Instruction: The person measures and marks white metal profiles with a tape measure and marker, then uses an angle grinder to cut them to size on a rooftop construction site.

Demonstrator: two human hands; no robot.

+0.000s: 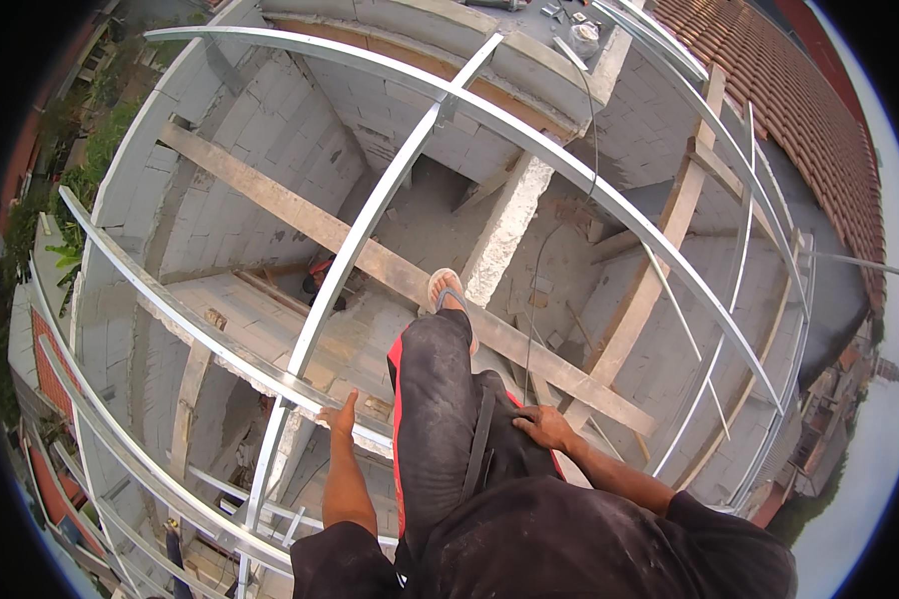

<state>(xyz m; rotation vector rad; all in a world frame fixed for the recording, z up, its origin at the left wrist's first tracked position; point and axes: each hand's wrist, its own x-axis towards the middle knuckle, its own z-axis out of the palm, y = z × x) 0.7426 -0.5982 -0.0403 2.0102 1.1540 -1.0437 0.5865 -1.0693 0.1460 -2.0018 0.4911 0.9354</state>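
Observation:
My left hand (340,414) is open, fingers stretched out, beside a silver metal roof beam (240,361); whether it touches the beam I cannot tell. My right hand (544,427) lies on the dark trousers (435,414) at my right thigh, fingers loosely bent, with no tool visible in it. One foot in a flip-flop (448,290) stands on a long wooden plank (350,250) that crosses high above the rooms. A straight metal crosspiece (355,235) runs from the left beam to another long metal beam (579,172) ahead.
Below are grey block walls (260,150) and a deep drop to the concrete floor (420,215). A rough concrete beam (509,225) and a thick timber (659,280) span it. A person (322,275) is down below. A tiled roof (769,90) lies far right.

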